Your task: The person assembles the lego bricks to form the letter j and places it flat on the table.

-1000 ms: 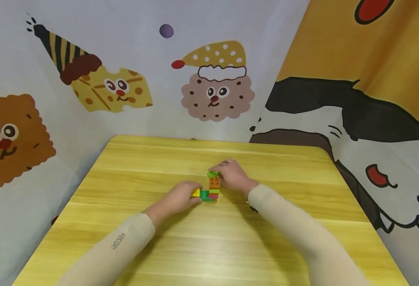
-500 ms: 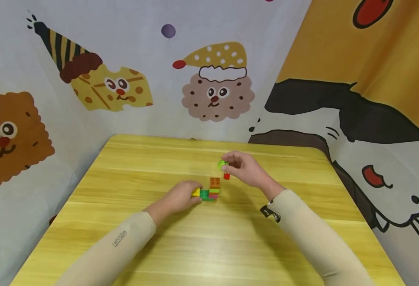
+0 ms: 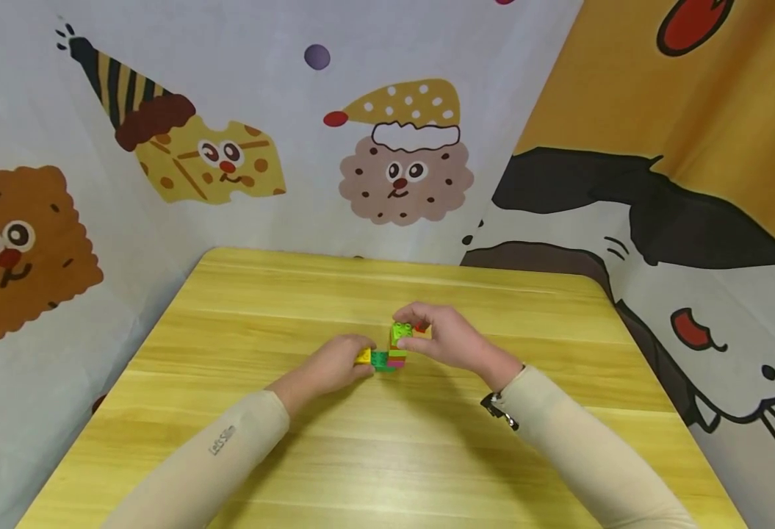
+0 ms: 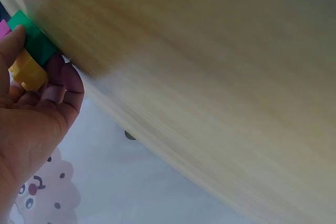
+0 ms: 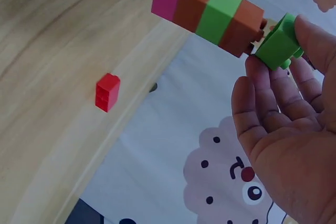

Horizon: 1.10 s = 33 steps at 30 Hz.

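Observation:
My right hand (image 3: pixel 449 338) pinches a light green building brick (image 5: pixel 277 43) between thumb and fingers. In the right wrist view the brick sits tilted at the studded top of a brick stack (image 5: pixel 210 14), with a gap showing along one side. The stack runs pink, orange-brown, light green and orange-brown from the bottom up. My left hand (image 3: pixel 334 364) grips a yellow brick (image 4: pixel 29 72), thumb on one side and fingers on the other. Beside it is a dark green brick (image 4: pixel 34 38), joined to the stack's foot.
A loose red brick (image 5: pixel 107 93) lies on the wooden table (image 3: pixel 361 455), just behind my right hand in the head view. A cartoon-printed cloth (image 3: pixel 228 228) hangs past the table's back edge.
My right hand lifted the light green brick off the stack to the upper right, then brought it back over the top, turned studs up. My left hand has stayed put.

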### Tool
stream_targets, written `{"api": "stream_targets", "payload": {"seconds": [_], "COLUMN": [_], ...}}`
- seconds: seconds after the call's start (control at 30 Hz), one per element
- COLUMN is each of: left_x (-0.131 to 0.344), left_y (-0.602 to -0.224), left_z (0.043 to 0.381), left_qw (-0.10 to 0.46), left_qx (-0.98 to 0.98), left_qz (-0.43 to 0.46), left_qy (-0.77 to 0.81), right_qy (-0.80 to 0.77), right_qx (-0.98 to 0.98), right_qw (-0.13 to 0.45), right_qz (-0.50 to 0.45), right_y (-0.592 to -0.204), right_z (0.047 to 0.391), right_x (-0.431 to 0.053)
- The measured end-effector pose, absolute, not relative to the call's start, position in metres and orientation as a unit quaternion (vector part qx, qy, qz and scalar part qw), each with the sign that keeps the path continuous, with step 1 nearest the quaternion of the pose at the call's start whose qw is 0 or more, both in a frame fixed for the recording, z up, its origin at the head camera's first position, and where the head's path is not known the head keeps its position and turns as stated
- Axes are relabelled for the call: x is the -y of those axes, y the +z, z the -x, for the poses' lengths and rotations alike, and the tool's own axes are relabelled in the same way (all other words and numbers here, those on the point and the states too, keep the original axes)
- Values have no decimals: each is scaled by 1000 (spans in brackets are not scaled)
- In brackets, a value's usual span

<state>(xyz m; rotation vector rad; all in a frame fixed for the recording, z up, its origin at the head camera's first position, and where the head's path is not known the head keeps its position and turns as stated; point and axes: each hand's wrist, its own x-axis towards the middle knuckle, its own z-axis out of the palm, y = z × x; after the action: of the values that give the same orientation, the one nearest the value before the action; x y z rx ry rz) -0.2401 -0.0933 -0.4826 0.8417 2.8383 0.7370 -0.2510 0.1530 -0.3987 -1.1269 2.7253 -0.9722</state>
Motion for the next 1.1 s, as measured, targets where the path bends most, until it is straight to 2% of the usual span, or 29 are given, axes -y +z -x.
{"api": "stream_targets", "payload": {"seconds": [0.53,0.63,0.87,1.1], "left_x": [93,93,93,93], "left_y": [-479,-480,-480,-481], "left_z": [240,239,239,239], "left_qw": [42,41,43,44], "left_qx": [-928,-929,-927,-930], "left_qz": [-276,-276,-277,-272], "left_qy": [245,242,248,245], "right_qy": [-303,-348,-528,-609], "right_qx": [-882,-878,-815,-762], "right_qw": [-6,19,130,166], "right_qz": [360,327,201,143], "right_y": [-410,-416,-434,-441], "right_z": [253,251,245,244], "right_x": [-147,-147,-146,-140]}}
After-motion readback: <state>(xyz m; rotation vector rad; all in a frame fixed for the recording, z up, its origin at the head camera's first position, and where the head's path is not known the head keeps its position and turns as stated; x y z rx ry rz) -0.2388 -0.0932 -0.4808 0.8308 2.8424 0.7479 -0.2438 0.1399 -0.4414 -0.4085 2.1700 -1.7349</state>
